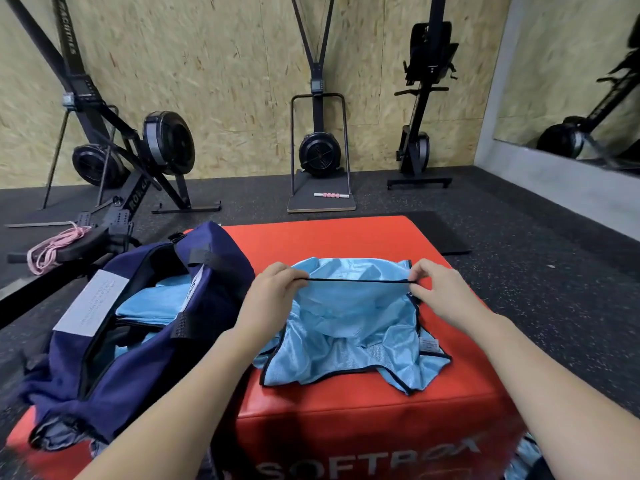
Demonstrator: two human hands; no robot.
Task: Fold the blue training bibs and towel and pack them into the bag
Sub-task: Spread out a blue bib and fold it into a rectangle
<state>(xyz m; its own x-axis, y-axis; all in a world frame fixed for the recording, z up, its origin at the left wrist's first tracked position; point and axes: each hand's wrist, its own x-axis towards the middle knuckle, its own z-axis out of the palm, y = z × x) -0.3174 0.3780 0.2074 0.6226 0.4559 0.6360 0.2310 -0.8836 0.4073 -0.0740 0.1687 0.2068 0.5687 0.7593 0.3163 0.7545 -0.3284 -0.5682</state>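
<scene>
A: Pinching the black edge of the blue bib (349,320), are they?

B: Yes. The left hand (277,292) and the right hand (440,289) each pinch one end and hold that edge taut between them. The rest of the bib lies crumpled under the hands on the red box (346,237).

A: And the bag (145,327)?

B: Just left of the left hand, open, with folded blue cloth (152,303) inside.
</scene>
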